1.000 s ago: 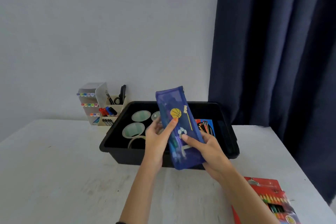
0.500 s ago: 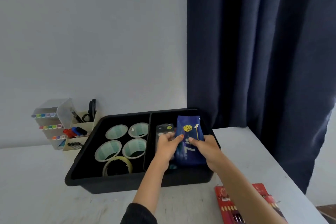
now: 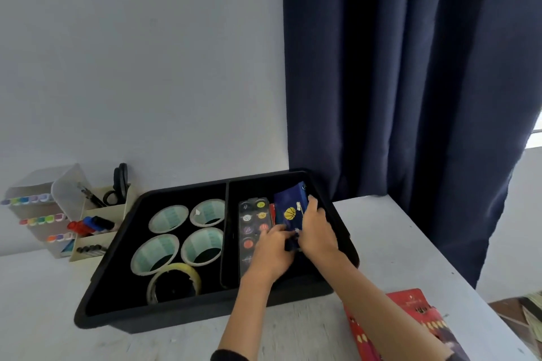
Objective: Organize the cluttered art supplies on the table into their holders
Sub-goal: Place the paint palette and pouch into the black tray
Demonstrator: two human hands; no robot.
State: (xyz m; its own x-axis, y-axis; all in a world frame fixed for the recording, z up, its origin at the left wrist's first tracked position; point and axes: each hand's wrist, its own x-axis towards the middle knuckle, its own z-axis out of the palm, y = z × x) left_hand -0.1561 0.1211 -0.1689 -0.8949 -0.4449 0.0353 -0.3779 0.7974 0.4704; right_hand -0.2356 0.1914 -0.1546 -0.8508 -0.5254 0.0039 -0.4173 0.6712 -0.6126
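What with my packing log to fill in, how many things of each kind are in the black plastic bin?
Rolls of tape with pale green cores: 4
Yellowish clear tape roll: 1
Rectangular watercolour paint palette: 1
Blue mesh pencil pouch, basketball print: 1
Red flat item under the pouch, mostly hidden: 1
Total: 8

Home craft corner: white table [image 3: 381, 231], plain wall [image 3: 146, 67], navy curtain [image 3: 410, 67], desk organizer [image 3: 96, 214].

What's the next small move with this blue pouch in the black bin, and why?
Probably lay the blue pouch flat and release it: the left hand and right hand both hold it already inside the right compartment of the black bin, beside the paint palette.
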